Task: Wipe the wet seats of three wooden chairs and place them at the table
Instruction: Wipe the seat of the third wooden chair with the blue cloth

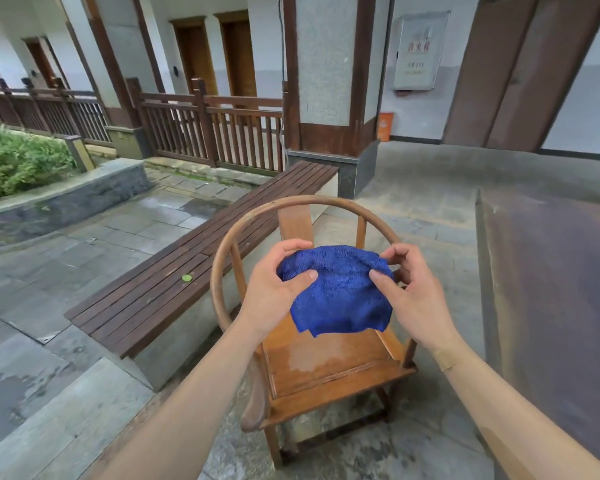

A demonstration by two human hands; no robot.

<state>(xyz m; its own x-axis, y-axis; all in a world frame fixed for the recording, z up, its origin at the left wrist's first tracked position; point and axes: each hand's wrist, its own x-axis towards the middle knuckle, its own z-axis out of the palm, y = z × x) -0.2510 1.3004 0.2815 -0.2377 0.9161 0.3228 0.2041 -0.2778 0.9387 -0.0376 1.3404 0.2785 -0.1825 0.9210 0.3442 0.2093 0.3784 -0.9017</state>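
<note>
Paved yard [84,244]: grey stone slabs, damp in patches, running from near left to the far wall.

Table [551,271]: dark brown top, at the right edge, just right of the chair.

Bench [174,282]: long, dark slatted wood, running from near left to far centre, just left of the chair. A small green leaf [186,278] lies on its slats.

Railing [208,129]: brown wooden posts and bars, far left to far centre, in front of two brown doors.

Pillar [326,81]: grey with brown trim, far centre, at the far end of the bench.

Chair [329,368]: light wood, curved round back rail, standing centre near, its seat facing the viewer. The seat shows a wet sheen across its middle.

Cloth [340,289]: blue, fluffy, held above the chair seat, spread between both hands, lower edge hanging free.

Left hand [274,289]: grips the cloth's left edge, thumb on top, fingers curled over the far side.

Right hand [413,292]: pinches the cloth's right edge between thumb and fingers. A tan plaster [445,356] sits on the wrist.
</note>
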